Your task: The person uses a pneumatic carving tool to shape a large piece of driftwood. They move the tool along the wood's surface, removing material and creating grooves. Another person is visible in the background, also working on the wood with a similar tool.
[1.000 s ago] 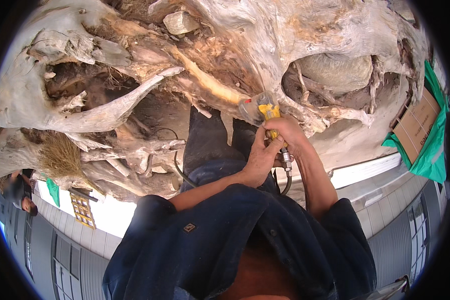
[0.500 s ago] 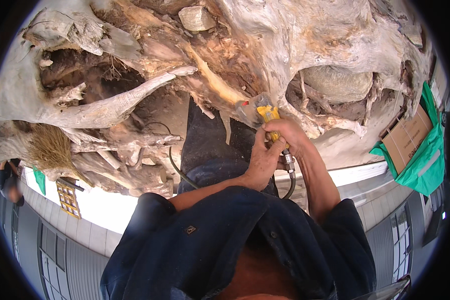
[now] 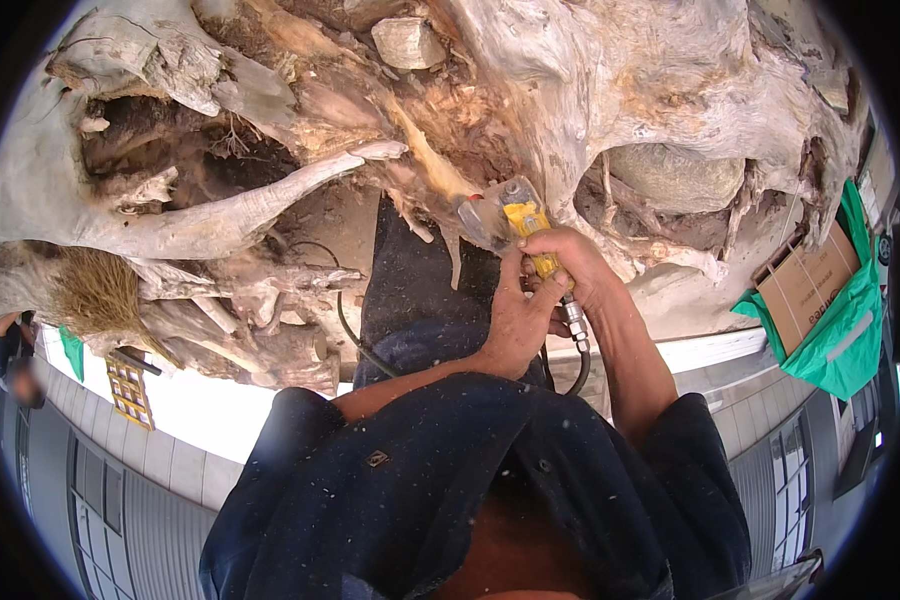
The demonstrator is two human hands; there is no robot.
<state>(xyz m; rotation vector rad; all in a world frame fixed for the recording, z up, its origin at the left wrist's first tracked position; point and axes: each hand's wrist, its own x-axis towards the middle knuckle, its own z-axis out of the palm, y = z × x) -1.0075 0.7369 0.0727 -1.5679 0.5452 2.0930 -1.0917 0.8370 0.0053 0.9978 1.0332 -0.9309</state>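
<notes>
Both of my hands are wrapped round a yellow air grinder point(image 3: 527, 217) in front of my chest. My right hand point(image 3: 582, 262) closes over the body from the right, while my left hand point(image 3: 515, 318) grips it from the left and below. A metal fitting and dark hose point(image 3: 581, 372) run down from its rear. The grey head, with a bit of red at its left edge, is at the lower end of a pale, freshly bared strip point(image 3: 432, 160) on a large weathered tree root point(image 3: 260, 215). Whether it touches the wood I cannot tell. Specks hang in the air.
A stone point(image 3: 408, 43) sits in the root above, and a bigger rock point(image 3: 676, 176) fills a hollow at right. A straw brush point(image 3: 95, 292) lies at left. Cardboard in green wrapping point(image 3: 838, 345) stands at right. Another person point(image 3: 15, 360) is at far left.
The grinder's head has shifted slightly left and turned, with both hands still round it. My view has moved a little. More specks show over my shirt.
</notes>
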